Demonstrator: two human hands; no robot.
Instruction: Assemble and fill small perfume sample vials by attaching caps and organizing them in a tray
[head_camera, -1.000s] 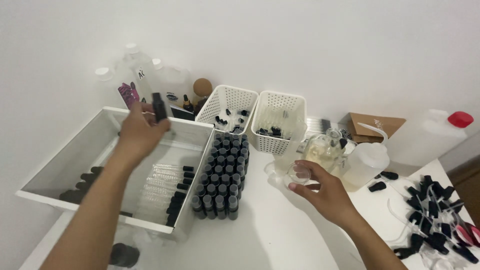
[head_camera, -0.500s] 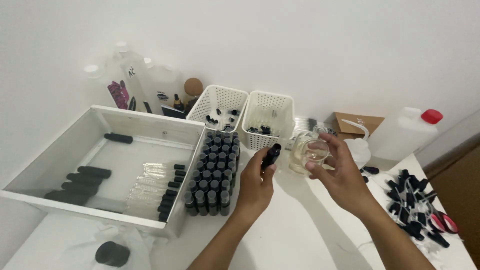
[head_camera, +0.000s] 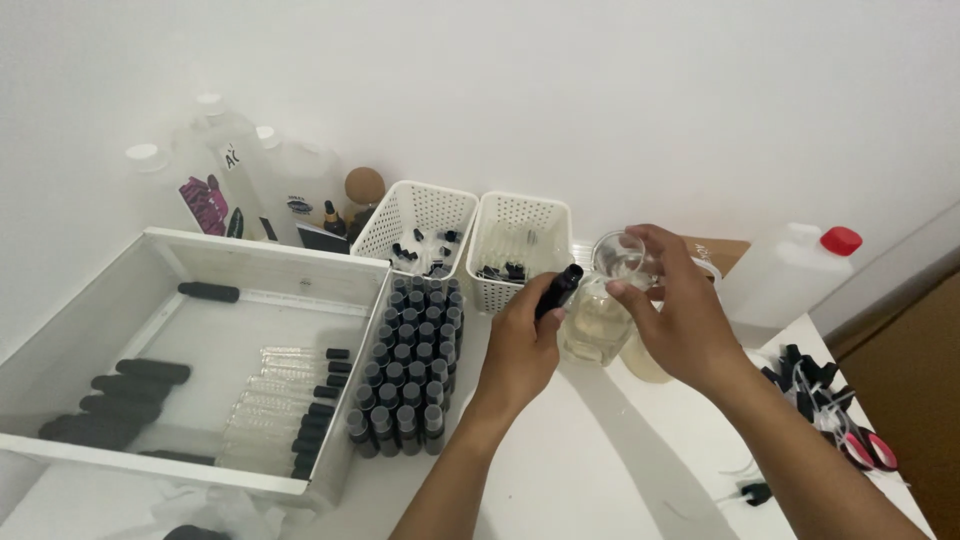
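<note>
We see two hands over the white desk (head_camera: 600, 470). The left hand (head_camera: 520, 350) has its grip pinched around one small black bottle (head_camera: 558, 290), held tilted, top end toward the glass beaker (head_camera: 598, 315). The right hand (head_camera: 680, 315) has its grip closed on one small clear cup (head_camera: 620, 258), tipped above the beaker; the bottle sits just beside the cup, between both hands. The beaker holds a pale yellowish liquid and stands on the desk just in front of the baskets.

Two white perforated baskets: the left basket (head_camera: 415, 225) holds a few small black caps, the right basket (head_camera: 520, 235) holds a few black bits at the bottom and some clear pieces, too small to count. Just in front of the left basket stands a block of small dark-capped bottles (head_camera: 410, 365), about four across and nine or ten deep, touching the tray's side.

One big white tray (head_camera: 250, 270) on the left: roughly five black tubes (head_camera: 120, 390) lying at the near left, one more black tube (head_camera: 208, 292) alone at the far side, and a row of about nine clear vials with black caps (head_camera: 295, 405) lying along the right wall.

Three large clear jugs with white caps (head_camera: 230, 165) stand at the wall, one white jug with a red cap (head_camera: 790, 275) on the right. Scissors with red handles (head_camera: 865, 445) lie at the far right among loose black pump parts.
</note>
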